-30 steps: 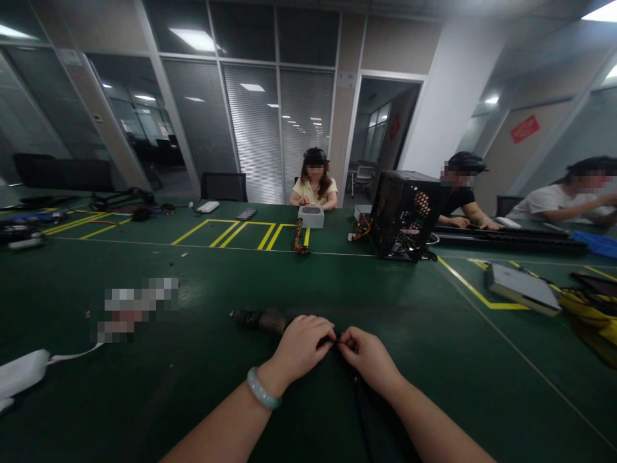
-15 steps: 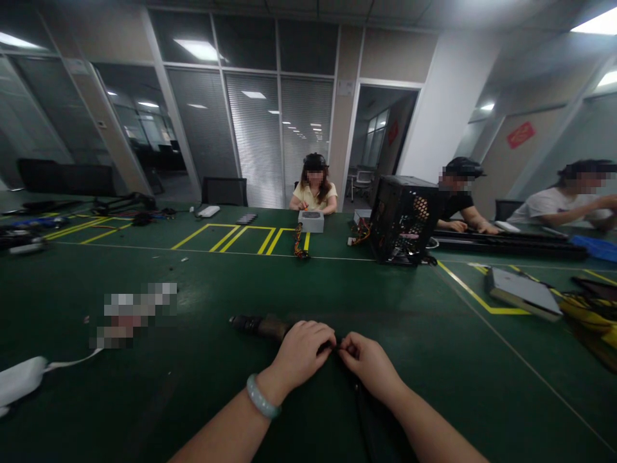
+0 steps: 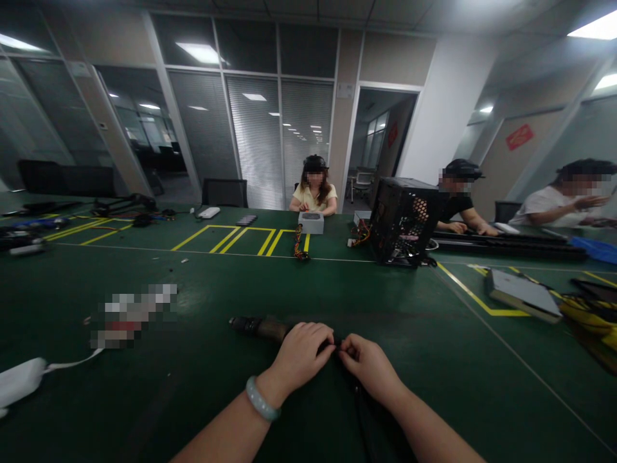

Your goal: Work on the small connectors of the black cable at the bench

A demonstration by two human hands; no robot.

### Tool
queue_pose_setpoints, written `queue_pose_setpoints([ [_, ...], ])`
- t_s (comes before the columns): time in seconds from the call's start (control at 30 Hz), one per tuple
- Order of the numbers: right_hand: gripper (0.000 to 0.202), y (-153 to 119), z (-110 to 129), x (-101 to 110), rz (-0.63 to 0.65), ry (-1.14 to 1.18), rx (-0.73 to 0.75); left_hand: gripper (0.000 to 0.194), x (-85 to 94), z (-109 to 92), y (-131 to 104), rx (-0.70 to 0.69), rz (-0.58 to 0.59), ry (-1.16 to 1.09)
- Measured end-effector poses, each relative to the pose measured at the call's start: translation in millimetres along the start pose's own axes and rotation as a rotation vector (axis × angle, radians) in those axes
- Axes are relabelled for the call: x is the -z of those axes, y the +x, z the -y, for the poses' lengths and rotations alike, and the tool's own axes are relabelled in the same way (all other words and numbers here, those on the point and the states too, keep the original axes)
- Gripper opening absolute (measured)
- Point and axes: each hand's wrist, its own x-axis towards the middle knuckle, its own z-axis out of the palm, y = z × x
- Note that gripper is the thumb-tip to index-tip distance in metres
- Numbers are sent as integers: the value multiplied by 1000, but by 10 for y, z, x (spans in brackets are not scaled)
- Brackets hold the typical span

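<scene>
A dark cylindrical tool (image 3: 258, 327) with a ribbed black end, a small pale tip and a brownish middle lies on the green table (image 3: 202, 386). My left hand (image 3: 306, 347), with a pale bangle at its wrist, rests closed over the tool's right part. Close beside it, my right hand (image 3: 366, 360) is closed in a pinch at the tool's right end. The fingertips of both hands nearly meet around something dark, too small to name. From under my right hand a black cord or strap (image 3: 359, 411) runs toward the near edge.
Ahead stand a black computer case (image 3: 407, 222) and a grey box with coloured wires (image 3: 311, 223). A flat grey device (image 3: 523, 294) lies to the right, and a white cabled device (image 3: 22, 381) to the left. Several people sit around the table.
My hands and the dark tool stay almost in place. At the far right, a person's hand has risen a little.
</scene>
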Motion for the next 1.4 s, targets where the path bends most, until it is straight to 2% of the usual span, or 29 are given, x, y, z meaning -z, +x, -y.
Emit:
queue_pose_setpoints([
  [0.2, 5, -7, 6, 2, 10, -8, -9, 11, 4, 12, 8, -36, 32, 22],
  [0.37, 3, 1, 4, -1, -4, -17, 10, 17, 16, -23, 5, -10, 14, 28],
  [1.07, 5, -9, 54, 27, 3, -17, -10, 11, 7, -18, -4, -2, 7, 24],
  [1.4, 5, 1, 33, 7, -5, -27, 10, 9, 2, 5, 6, -46, 21, 31],
])
